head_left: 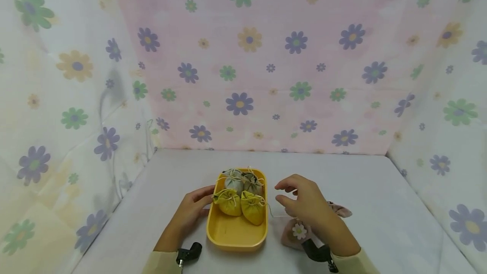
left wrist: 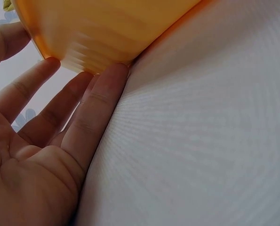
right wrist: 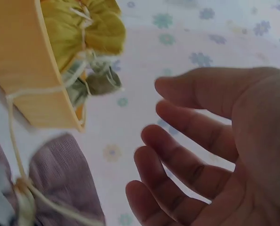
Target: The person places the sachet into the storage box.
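Observation:
A yellow tray holds several small drawstring pouches. Two yellow pouches lie in its middle, with a pale grey pouch and an olive pouch behind them. My left hand touches the tray's left side; in the left wrist view its fingertips rest against the wall, low by the table. Right of the tray, my right hand hovers with fingers loosely bent and nothing between them. Under that wrist lies a mauve pouch with a white flower, partly hidden by the arm.
The white tabletop ends at a flowered pink cloth behind and flowered cloth walls at both sides. A cord from the mauve pouch runs across the tray's side in the right wrist view. Black camera mounts sit at the wrists.

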The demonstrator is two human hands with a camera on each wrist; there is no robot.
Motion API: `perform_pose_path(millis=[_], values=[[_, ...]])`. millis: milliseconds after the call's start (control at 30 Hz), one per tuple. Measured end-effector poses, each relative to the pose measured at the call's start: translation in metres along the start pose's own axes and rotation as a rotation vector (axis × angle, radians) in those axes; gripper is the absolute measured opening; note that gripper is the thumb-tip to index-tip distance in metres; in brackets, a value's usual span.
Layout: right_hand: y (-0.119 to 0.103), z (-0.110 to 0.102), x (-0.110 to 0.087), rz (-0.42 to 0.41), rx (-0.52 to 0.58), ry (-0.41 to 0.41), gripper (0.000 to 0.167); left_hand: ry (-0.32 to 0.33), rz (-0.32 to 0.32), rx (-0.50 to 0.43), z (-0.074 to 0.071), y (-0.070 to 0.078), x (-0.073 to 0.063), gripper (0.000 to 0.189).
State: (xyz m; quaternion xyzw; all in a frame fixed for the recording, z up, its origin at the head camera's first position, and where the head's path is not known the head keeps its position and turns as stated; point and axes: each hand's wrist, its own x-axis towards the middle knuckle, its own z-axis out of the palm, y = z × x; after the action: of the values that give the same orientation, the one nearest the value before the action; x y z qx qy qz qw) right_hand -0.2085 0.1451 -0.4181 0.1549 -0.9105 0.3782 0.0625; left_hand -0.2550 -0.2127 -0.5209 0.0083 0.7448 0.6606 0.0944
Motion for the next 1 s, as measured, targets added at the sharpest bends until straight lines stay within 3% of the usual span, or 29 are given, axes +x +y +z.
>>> perform_pose_path(millis=[233,500,733,1000], values=[[0.025,-0.027,-0.003,-0.063,0.066,-0.086,0.019,-0.011,0.001,-0.003,-0.001,0.0,0.001,0.045],[0.053,-0.047,-0.002,-0.062,0.168,-0.189,0.029,0.006,-0.012,-0.011,-0.001,-0.003,0.0,0.046],[0.064,-0.054,-0.003,-0.001,0.181,-0.32,0.033,0.008,-0.011,-0.021,-0.001,-0.004,-0.001,0.045],[0.067,-0.05,-0.003,0.061,0.172,-0.407,0.036,-0.001,0.001,-0.009,-0.001,-0.001,0.0,0.045]])
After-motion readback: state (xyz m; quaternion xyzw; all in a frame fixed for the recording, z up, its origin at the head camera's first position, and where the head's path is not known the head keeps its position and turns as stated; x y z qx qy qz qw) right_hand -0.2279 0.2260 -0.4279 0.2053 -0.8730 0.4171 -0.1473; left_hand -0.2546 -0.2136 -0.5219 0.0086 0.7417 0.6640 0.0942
